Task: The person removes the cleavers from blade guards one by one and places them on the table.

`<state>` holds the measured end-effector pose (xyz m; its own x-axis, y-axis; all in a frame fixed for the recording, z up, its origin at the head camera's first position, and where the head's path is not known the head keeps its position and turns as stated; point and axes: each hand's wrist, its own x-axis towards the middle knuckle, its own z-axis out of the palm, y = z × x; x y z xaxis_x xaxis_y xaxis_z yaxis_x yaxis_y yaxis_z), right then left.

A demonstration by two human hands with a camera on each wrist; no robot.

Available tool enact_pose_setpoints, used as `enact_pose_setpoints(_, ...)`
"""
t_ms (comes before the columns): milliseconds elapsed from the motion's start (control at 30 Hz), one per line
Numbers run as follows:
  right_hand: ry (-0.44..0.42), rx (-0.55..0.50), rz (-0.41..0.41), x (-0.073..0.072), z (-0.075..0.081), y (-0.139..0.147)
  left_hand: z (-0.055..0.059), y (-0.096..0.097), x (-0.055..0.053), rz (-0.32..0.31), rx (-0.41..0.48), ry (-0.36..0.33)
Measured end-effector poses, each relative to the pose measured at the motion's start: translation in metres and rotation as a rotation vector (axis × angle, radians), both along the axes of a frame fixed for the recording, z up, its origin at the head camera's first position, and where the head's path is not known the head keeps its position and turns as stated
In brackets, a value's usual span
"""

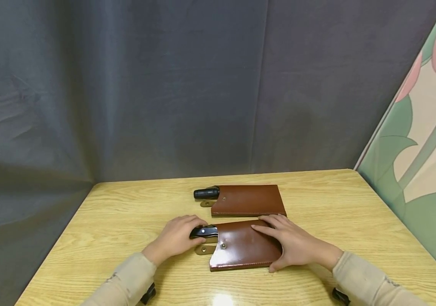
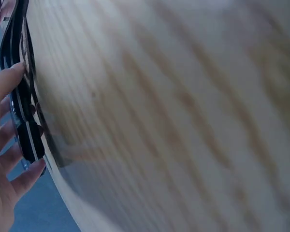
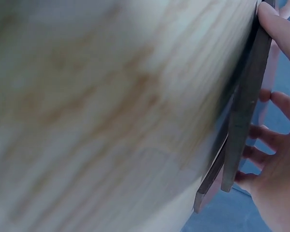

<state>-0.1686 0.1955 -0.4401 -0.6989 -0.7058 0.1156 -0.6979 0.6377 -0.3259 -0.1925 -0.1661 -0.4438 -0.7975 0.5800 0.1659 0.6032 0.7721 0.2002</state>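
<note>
A wide brown leather sheath (image 1: 240, 250) lies on the table nearest the person, its snap strap (image 1: 204, 250) unfastened at the left. From its left end sticks the black riveted handle of a knife (image 1: 207, 231); the blade is hidden inside. The left hand (image 1: 177, 236) holds this handle between thumb and fingers, as the knife handle (image 2: 26, 106) in the left wrist view also shows. Spanning the sheath's right end, the right hand (image 1: 288, 242) grips it with the thumb at the near edge and fingers over the top and far edge. In the right wrist view the fingers meet the sheath's edge (image 3: 249, 101).
A second brown sheath (image 1: 250, 200) with a black handle (image 1: 206, 194) lies just behind the first, parallel to it. The wood-grain table (image 1: 126, 221) ends at a dark grey curtain (image 1: 183, 93). A flowered panel (image 1: 424, 161) stands along the right.
</note>
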Motion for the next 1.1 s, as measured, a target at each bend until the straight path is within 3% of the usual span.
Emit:
enact_pose_setpoints(267,0.029,-0.011,0.007,-0.002,-0.001,0.0,0.001,0.005,-0.001,0.035,0.063,-0.045)
enact_pose_setpoints(900,0.122,-0.059,-0.008,-0.001,0.003,0.004,0.019,0.0,-0.001,0.002,0.069,0.095)
enact_pose_setpoints(1100,0.141,-0.085,-0.016,0.001,0.005,0.007,0.02,-0.008,0.001,0.032,0.093,0.064)
